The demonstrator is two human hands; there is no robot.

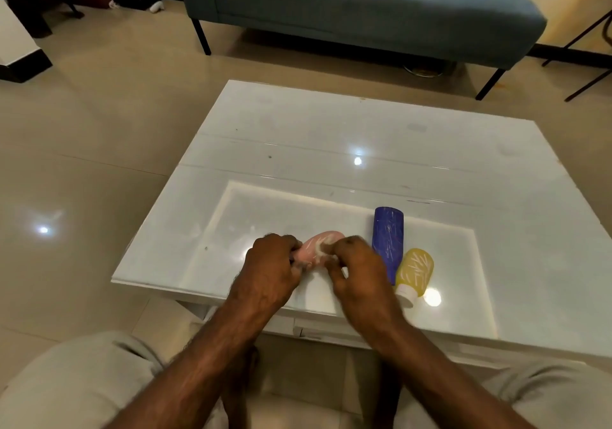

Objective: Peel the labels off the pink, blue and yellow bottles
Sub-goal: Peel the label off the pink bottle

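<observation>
Pink bottle [319,244] lies on its side on the white table [298,130], my left hand [270,268] curled round its near end to stop it rolling. My right hand [359,269], fingers bunched, pinches the whitish label scrap [320,249] on its upper side, prob. to lift an edge, tho the tips are mostly hidden. Blue bottle [388,240] lies just right of the pink one, yellow bottle [415,271] further right & against the blue, both parked w/in reach for their turn, I'd guess.
</observation>
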